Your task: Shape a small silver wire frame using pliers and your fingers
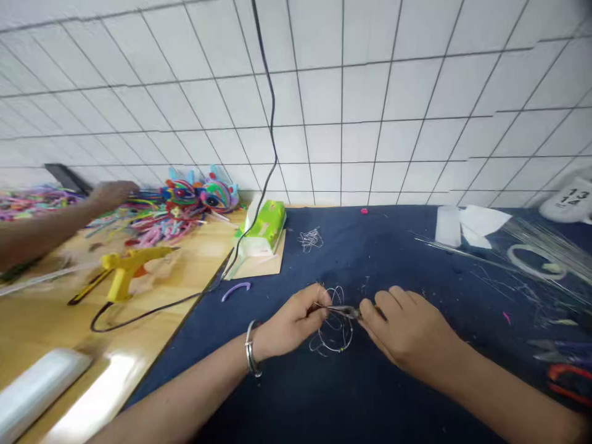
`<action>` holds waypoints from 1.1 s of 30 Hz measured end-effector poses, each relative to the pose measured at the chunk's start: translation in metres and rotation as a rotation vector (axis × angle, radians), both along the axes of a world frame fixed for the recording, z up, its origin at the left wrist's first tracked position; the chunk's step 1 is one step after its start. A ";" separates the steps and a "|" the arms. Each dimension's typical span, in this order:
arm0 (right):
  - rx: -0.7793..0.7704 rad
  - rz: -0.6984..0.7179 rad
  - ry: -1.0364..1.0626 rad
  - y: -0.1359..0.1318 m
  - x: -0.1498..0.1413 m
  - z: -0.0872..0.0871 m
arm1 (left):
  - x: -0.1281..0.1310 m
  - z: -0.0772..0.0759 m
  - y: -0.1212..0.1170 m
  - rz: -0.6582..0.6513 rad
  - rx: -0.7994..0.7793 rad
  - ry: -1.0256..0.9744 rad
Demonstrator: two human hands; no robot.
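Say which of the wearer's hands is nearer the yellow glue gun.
Left. The left hand is right of the glue gun and lower in the picture; the right hand, gripping pliers, is farther right.

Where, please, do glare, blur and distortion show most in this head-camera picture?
Head view, lower left: glare on the wooden table; head view, left: another person's hand looks smeared; head view, right edge: the red handle is blurred; head view, top: lines on the tiled wall fan out and jog at right; head view, centre: the pliers look clearer.
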State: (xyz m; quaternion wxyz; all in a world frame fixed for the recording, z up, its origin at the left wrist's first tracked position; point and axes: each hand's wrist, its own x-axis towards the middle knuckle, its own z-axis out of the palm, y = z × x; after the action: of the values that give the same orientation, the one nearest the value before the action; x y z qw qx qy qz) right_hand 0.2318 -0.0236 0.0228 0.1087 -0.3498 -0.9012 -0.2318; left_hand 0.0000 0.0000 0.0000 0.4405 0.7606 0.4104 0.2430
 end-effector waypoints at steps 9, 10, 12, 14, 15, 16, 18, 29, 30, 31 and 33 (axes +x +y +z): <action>0.004 -0.007 -0.003 -0.003 0.001 -0.002 | 0.002 -0.001 -0.006 0.011 -0.020 -0.053; 0.011 -0.008 -0.004 -0.003 0.001 -0.003 | 0.003 -0.001 -0.006 0.017 -0.023 -0.061; 0.030 -0.009 -0.005 -0.003 0.001 -0.002 | 0.003 -0.001 -0.006 0.033 -0.028 -0.077; 0.054 -0.010 -0.005 -0.003 0.000 -0.001 | 0.004 -0.001 -0.006 0.044 -0.038 -0.103; 0.065 -0.011 -0.004 -0.003 0.000 -0.001 | 0.004 -0.002 -0.006 0.048 -0.044 -0.117; 0.074 -0.016 -0.003 -0.003 -0.001 -0.001 | 0.005 -0.002 -0.006 0.052 -0.050 -0.128; 0.092 -0.027 0.001 -0.004 -0.002 0.000 | 0.006 -0.004 -0.006 0.062 -0.063 -0.147; 0.136 -0.043 0.005 -0.009 -0.004 0.001 | 0.010 -0.010 -0.010 0.105 -0.123 -0.270; 0.134 -0.045 0.007 -0.008 -0.004 0.000 | 0.010 -0.011 -0.010 0.111 -0.119 -0.267; 0.134 -0.047 0.010 -0.008 -0.004 -0.001 | 0.010 -0.011 -0.010 0.115 -0.115 -0.263; 0.134 -0.049 0.017 -0.007 -0.004 -0.002 | 0.010 -0.012 -0.010 0.115 -0.115 -0.255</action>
State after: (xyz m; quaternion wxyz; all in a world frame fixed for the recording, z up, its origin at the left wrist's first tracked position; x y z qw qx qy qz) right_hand 0.2274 -0.0304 0.0207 0.1337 -0.3654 -0.8739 -0.2913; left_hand 0.0097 -0.0095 -0.0116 0.5173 0.6722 0.4074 0.3387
